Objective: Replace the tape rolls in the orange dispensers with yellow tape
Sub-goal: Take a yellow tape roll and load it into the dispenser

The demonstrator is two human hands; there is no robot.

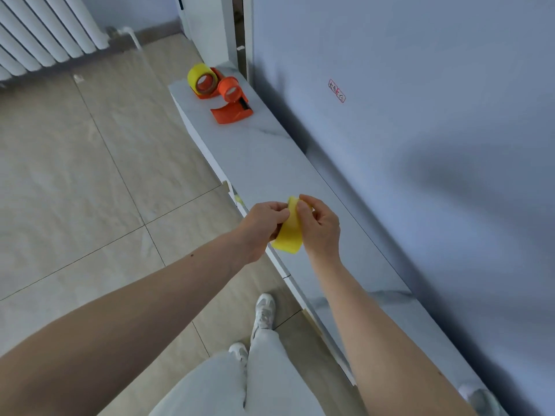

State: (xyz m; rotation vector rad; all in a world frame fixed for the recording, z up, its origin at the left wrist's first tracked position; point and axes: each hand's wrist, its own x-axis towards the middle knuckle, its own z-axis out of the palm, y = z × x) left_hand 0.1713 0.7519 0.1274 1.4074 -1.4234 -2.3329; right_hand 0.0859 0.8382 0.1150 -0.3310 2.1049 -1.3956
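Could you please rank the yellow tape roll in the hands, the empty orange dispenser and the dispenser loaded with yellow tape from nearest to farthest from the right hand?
From the right hand:
1. Yellow tape roll, pinched between both hands.
2. Empty orange dispenser, far along the marble ledge.
3. Loaded dispenser, just beyond it at the ledge's far end.

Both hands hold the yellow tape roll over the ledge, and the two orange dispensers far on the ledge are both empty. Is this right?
Not quite. In the head view, both hands hold the yellow tape roll, but only the nearer dispenser is empty; the farther dispenser already carries yellow tape.
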